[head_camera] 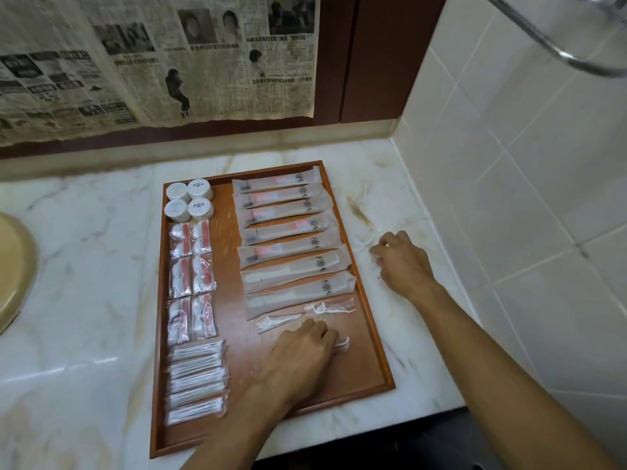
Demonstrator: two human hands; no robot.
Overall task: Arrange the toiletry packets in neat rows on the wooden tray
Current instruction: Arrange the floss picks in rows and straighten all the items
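A wooden tray (369,337) lies on the marble counter. Its right column holds several long toothbrush and comb packets (288,235) in a row. The left column holds round white containers (189,199), red-and-white packets (191,279) and cotton swab packets (196,381). Two clear floss pick packets (305,313) lie below the comb packets. My left hand (302,354) rests on the tray and pinches a clear floss pick packet (342,344). My right hand (402,262) is on the counter right of the tray, fingers curled on a clear packet (361,244).
A beige basin edge (13,276) shows at far left. Newspaper (152,62) covers the back wall above the counter. White tiled wall (509,164) stands close on the right, with a chrome rail (556,45) above. The counter's front edge runs just below the tray.
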